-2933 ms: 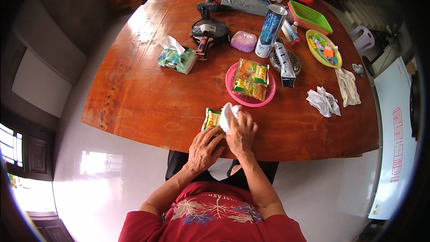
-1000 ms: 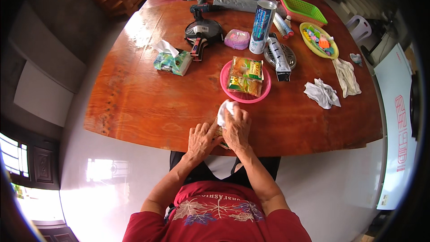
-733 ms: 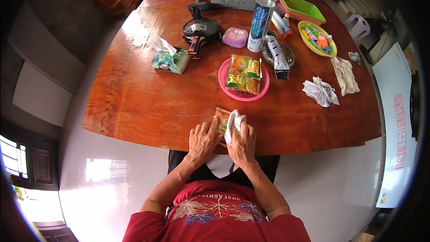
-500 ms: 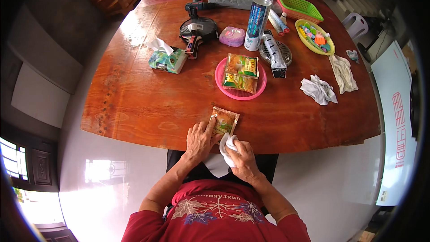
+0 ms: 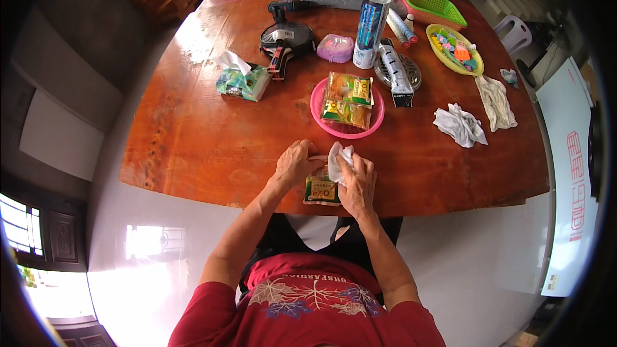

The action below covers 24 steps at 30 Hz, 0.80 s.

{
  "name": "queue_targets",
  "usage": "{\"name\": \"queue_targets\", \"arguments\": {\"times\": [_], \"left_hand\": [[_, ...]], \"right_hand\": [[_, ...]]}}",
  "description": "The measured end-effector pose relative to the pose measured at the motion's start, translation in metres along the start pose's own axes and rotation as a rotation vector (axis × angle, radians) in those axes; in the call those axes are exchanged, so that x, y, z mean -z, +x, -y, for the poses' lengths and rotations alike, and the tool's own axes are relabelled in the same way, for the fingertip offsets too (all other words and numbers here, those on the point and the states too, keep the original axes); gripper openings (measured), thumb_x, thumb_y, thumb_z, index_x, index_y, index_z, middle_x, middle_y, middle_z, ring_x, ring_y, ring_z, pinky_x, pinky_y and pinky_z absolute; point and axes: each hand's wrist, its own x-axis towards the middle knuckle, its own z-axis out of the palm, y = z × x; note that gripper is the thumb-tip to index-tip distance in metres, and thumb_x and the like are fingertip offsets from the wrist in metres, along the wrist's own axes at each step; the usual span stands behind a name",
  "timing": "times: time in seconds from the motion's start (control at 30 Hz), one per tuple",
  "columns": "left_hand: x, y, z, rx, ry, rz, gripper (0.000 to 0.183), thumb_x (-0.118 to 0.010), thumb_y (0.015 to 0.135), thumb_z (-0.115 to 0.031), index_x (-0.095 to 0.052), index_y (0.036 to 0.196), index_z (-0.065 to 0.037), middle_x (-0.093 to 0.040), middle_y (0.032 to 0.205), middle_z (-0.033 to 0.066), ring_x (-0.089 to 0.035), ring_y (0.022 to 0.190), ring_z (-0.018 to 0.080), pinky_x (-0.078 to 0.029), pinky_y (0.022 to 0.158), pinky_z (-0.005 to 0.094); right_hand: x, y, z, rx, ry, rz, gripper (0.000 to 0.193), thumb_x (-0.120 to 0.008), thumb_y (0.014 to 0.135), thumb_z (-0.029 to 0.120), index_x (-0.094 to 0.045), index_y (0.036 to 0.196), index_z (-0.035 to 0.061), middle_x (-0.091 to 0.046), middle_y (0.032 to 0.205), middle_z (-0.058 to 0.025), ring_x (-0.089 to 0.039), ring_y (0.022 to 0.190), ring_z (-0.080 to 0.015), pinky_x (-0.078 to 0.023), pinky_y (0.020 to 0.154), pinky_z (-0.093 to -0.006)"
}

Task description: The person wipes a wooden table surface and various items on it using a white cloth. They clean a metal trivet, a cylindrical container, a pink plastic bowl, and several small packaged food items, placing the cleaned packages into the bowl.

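Note:
A small green and gold food packet [image 5: 321,193] lies near the front edge of the wooden table, partly covered by my hands. My left hand [image 5: 295,166] is closed at the packet's far end, thumb and fingertips pinching its edge. My right hand [image 5: 358,183] grips a bunched white cloth [image 5: 337,159], which touches the packet's far right part. Just beyond stands a round pink basket [image 5: 316,113] with several similar packets [image 5: 348,99] stacked in it.
A tissue pack [image 5: 243,83] sits at the left, with a table-tennis bat [image 5: 279,59] behind it. Past the basket stand a tall blue tube [image 5: 371,31] and a purple pouch [image 5: 335,48]. A crumpled white cloth [image 5: 460,125] and a yellow basket [image 5: 442,59] are at the right.
Both hands have moved away from me to the packet's far end, the cloth going along in my right hand. The packet is now nearer the table edge, its lower part showing.

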Motion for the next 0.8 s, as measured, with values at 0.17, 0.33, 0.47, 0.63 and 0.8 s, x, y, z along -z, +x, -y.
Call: {"name": "queue_targets", "arguments": {"times": [0.17,0.33,0.47,0.63,0.8], "left_hand": [[0.003,0.009,0.005,0.116,-0.032,0.085,0.023,-0.072,0.070,-0.026,-0.063,0.076,-0.005,-0.063,0.071,0.0096,-0.063,0.069,0.0256,-0.050,0.064,0.0358],[0.016,0.004,-0.005,0.215,-0.133,0.140,0.022,-0.069,0.071,-0.028,-0.063,0.077,-0.008,-0.065,0.078,0.0099,-0.064,0.078,0.0285,-0.050,0.068,0.0391],[0.015,-0.001,-0.002,0.218,-0.160,0.126,0.021,-0.069,0.071,-0.028,-0.065,0.081,-0.009,-0.065,0.077,0.0082,-0.065,0.077,0.0261,-0.050,0.068,0.0382],[0.011,-0.001,-0.002,0.123,-0.134,0.074,0.022,-0.071,0.073,-0.026,-0.070,0.088,-0.009,-0.063,0.069,0.0054,-0.062,0.065,0.0210,-0.048,0.060,0.0349],[0.017,0.000,-0.006,0.216,-0.172,0.167,0.018,-0.070,0.074,-0.026,-0.071,0.085,-0.012,-0.068,0.081,0.0068,-0.066,0.080,0.0246,-0.051,0.070,0.0364]], "right_hand": [[0.001,-0.011,0.014,0.236,0.197,0.007,0.039,-0.067,0.068,0.008,-0.069,0.107,0.0141,-0.051,0.128,-0.0070,-0.047,0.109,-0.0319,-0.042,0.087,-0.0445],[0.018,-0.031,0.024,0.499,0.157,0.149,0.028,-0.067,0.074,0.015,-0.071,0.102,0.0140,-0.055,0.120,-0.0023,-0.050,0.104,-0.0284,-0.044,0.083,-0.0383],[0.034,-0.041,0.016,0.480,0.317,0.369,0.030,-0.067,0.069,0.010,-0.071,0.098,0.0114,-0.056,0.119,-0.0018,-0.052,0.100,-0.0281,-0.045,0.083,-0.0378],[0.026,-0.017,0.043,0.471,0.197,0.149,0.032,-0.064,0.070,0.011,-0.068,0.102,0.0131,-0.054,0.117,-0.0052,-0.050,0.104,-0.0283,-0.043,0.086,-0.0396],[-0.003,-0.026,0.038,0.545,0.000,0.115,0.035,-0.062,0.077,0.015,-0.066,0.111,0.0172,-0.053,0.117,-0.0047,-0.048,0.110,-0.0270,-0.042,0.087,-0.0386]]}}
